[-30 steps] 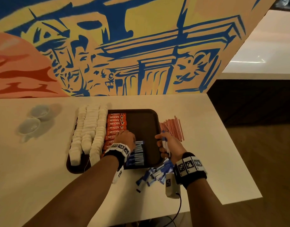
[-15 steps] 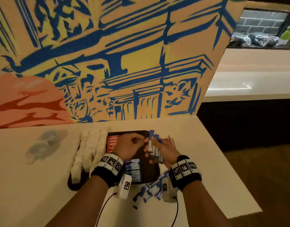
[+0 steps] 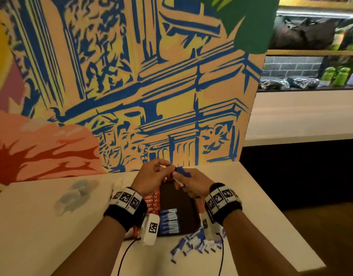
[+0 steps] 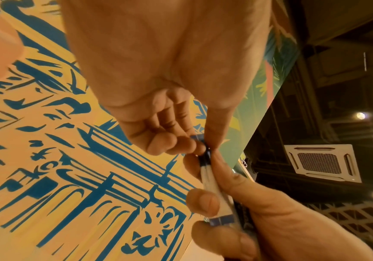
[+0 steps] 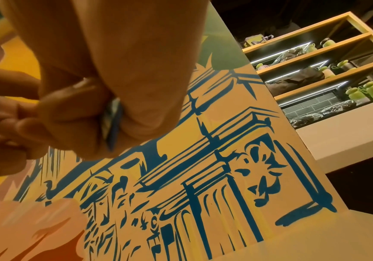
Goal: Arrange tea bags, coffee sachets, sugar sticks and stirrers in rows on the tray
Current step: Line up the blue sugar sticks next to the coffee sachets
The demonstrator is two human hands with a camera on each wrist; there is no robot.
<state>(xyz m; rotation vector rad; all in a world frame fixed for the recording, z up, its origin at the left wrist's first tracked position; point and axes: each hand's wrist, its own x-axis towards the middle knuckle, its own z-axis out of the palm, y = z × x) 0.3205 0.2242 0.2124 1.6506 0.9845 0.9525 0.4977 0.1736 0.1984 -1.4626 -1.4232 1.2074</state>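
A small bundle of white paper sugar sticks with blue ends (image 4: 212,192) is being held up above the dark brown rectangular tray (image 3: 178,198), in front of the painted blue-and-yellow wall mural (image 3: 131,86). The bundle is being gripped by the right hand (image 3: 193,181), whose fingers (image 4: 203,201) are being curled round the lower part of the sticks. The upper blue tips are being pinched between the thumb and curled fingers of the left hand (image 3: 151,177), so the two hands are being kept touching at the bundle. In the right wrist view only a thin blue-and-white edge of the sticks (image 5: 112,121) is being shown between the closed fingers.

On the tray, a short row of blue-and-white sugar sticks (image 3: 169,222) is being kept near the front edge, just beside a column of red coffee sachets (image 3: 151,202); the left side of the tray is being hidden by the left wrist. A loose heap of the same blue-and-white sugar sticks (image 3: 193,244) is being left on the pale cream worktop (image 3: 42,236), just in front of the tray's near right corner. Thin red stirrers (image 3: 199,205) are being glimpsed beside the tray's right edge, mostly covered by the right wrist. Two blurred pale cups (image 3: 74,194) are being seen on the worktop, well apart to the left.
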